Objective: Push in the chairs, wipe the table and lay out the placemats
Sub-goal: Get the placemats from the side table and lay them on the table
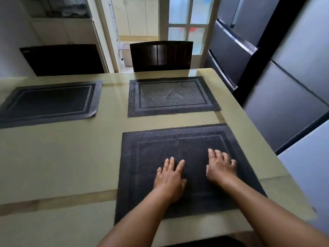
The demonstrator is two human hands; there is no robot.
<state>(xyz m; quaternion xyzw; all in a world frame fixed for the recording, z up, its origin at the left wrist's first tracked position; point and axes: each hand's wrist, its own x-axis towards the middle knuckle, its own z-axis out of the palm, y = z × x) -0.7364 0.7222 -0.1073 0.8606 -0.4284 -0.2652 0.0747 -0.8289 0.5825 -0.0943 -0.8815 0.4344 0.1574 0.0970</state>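
Both hands flat, fingers straight: left hand (170,177) and right hand (220,167) press the near placemat (153,148) at the table's (62,166) near right corner. Best to smooth outward and square its edge with the far placemat (173,96) opposite.

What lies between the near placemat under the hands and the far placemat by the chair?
Only a bare strip of table separates the near placemat from the far placemat, per the head view.
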